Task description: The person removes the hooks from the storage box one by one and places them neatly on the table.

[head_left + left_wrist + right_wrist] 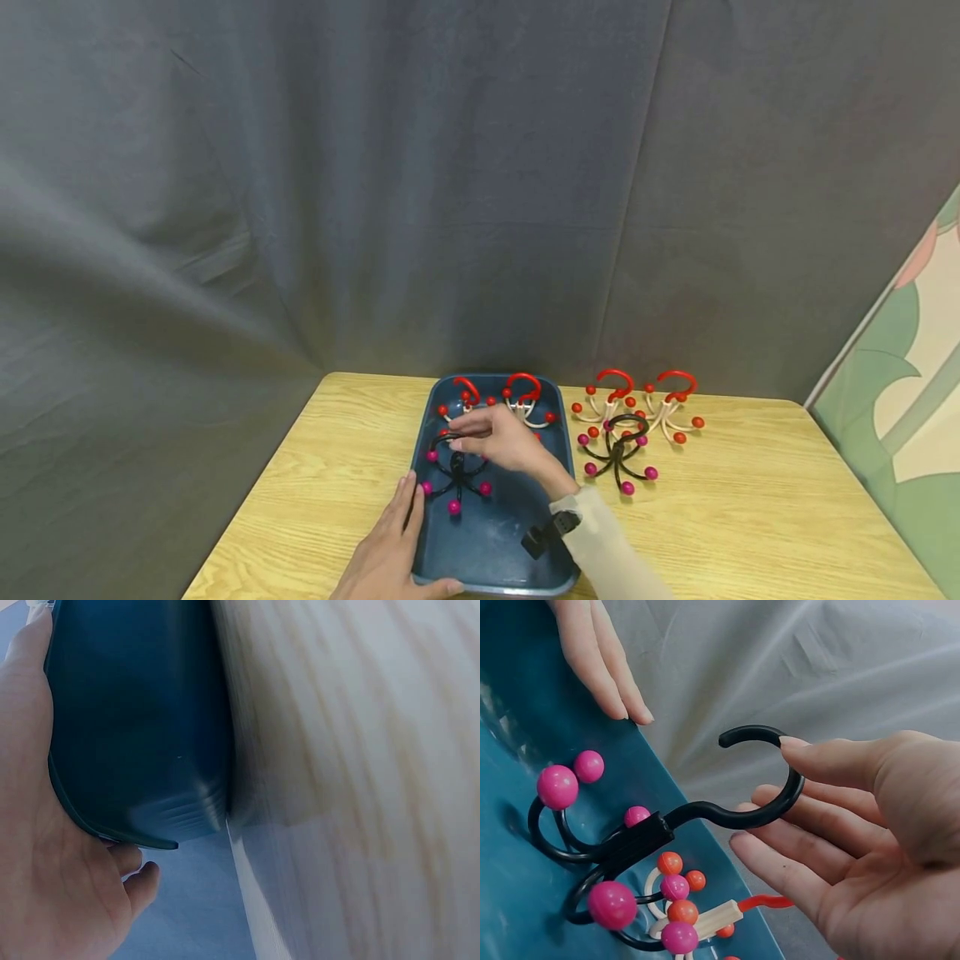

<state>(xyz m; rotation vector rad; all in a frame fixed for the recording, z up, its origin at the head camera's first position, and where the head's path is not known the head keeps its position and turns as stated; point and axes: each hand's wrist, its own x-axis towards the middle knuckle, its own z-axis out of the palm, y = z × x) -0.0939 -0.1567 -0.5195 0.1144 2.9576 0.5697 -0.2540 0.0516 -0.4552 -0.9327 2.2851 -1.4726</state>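
- Head view: the black hooked piece stood in the left half of the blue tray, lower centre, its long axis running down the frame. The right hand, nearer, was at its hook; the left hand lay spread along the tray's left rim. Red-hooked pieces crowded just above; three spare pieces stood on the table at right.
- Left wrist view: the left hand met the tray's rim at left.
- Right wrist view: the piece slanted up from lower left, its hook loosely held between right thumb and fingers.
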